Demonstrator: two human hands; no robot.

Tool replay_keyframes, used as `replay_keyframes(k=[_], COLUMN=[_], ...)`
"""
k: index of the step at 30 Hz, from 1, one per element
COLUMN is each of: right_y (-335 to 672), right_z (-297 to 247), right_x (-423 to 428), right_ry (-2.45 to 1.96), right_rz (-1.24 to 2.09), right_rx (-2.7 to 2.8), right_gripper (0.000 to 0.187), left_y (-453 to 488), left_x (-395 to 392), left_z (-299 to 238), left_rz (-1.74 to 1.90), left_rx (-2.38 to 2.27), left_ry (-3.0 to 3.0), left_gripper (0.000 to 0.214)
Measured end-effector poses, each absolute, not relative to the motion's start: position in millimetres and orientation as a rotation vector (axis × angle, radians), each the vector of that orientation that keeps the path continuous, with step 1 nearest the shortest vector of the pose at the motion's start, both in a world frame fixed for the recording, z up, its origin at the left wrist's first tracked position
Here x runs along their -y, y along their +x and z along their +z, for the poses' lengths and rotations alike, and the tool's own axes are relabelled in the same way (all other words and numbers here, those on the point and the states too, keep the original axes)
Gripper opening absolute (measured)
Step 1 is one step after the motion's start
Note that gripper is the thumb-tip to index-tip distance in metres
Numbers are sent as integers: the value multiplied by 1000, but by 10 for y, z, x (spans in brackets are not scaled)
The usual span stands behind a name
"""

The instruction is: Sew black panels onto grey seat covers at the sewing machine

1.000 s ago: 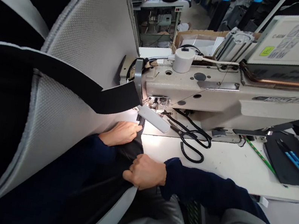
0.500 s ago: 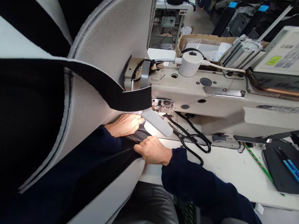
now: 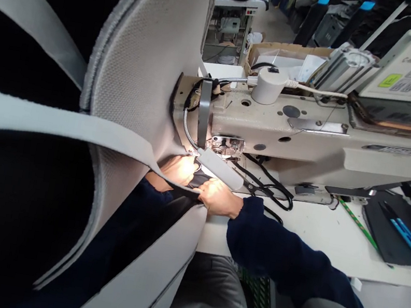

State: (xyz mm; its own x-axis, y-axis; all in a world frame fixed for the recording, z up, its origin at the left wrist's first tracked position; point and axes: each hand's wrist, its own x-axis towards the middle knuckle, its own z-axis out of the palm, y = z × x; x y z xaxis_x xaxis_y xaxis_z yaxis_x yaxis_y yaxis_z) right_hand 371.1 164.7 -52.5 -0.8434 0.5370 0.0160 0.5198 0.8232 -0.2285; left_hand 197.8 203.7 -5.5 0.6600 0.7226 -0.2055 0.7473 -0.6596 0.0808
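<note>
Your padded grey-and-black panel [image 3: 141, 69] sweeps up and left off the counter's [image 3: 292, 245] left end, its long edge rising past the sewing machine [image 3: 287, 136]. Your left hand [image 3: 176, 169] lies nearer, half under the grey strap [image 3: 57, 121], its grip hidden; your right hand [image 3: 218, 198] closes on the dark fabric [image 3: 199, 179].

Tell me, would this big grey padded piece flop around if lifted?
Probably bendy but springy: the grey padded panel curves in a wide bow without creasing. Its thick, foamy look suggests it's fairly light for its size. The bumpy mesh face probably won't slip much.
</note>
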Motion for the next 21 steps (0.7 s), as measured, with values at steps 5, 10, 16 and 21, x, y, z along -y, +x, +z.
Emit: replay_keyframes(k=[5, 10, 16, 21], right_y=[3729, 3833, 3914, 3848], right_z=[-586, -472, -405, -558], right_x=[-1680, -1623, -1552, -1605], right_ry=[-800, -834, -857, -948], right_rz=[236, 129, 198, 88], right_rx=[2889, 2860, 2913, 2837], right_gripper=[18, 12, 12, 24], left_y=[2004, 2025, 2018, 2024], left_x=[-2025, -1938, -1768, -1845], left_z=[-40, -141, -141, -191], left_rz=[-192, -146, -158, -98], left_rx=[-1268, -1409, -1566, -1456], left_ry=[2684, 2646, 2642, 2689], left_gripper=[27, 37, 34, 30])
